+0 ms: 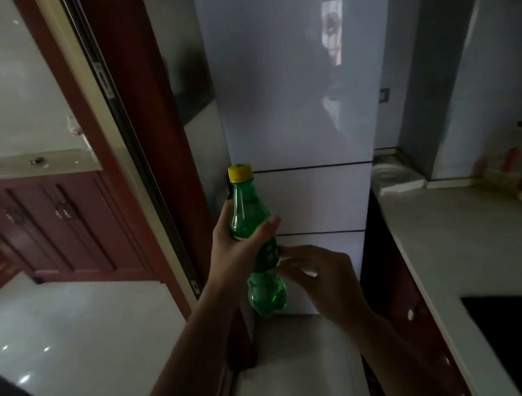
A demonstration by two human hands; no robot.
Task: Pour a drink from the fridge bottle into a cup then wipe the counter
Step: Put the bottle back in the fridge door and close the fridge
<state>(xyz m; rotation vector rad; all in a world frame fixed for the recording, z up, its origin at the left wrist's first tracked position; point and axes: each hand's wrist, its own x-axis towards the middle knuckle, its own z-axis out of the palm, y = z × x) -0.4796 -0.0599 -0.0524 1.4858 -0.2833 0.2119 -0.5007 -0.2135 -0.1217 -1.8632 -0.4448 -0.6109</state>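
Left hand (236, 250) wraps the green bottle (266, 295) upright; right hand (325, 278) hovers loose-fingered beside it. I'd carry it level to the counter (475, 237), cap (240, 173) on.

Two arms of one person showed, both uncovered. Left hand (242, 243) was in front of the fridge (290, 95) at its lower left edge. Left forearm (187, 355) was bare from the wrist down to the frame bottom, slim and fairly well lit. Right hand (322, 282) was in front of the fridge's bottom drawer. Right forearm (404, 354) was bare too, mostly in shadow, detail poor. Upper arms and clothing were out of frame, so what was worn couldn't be told.
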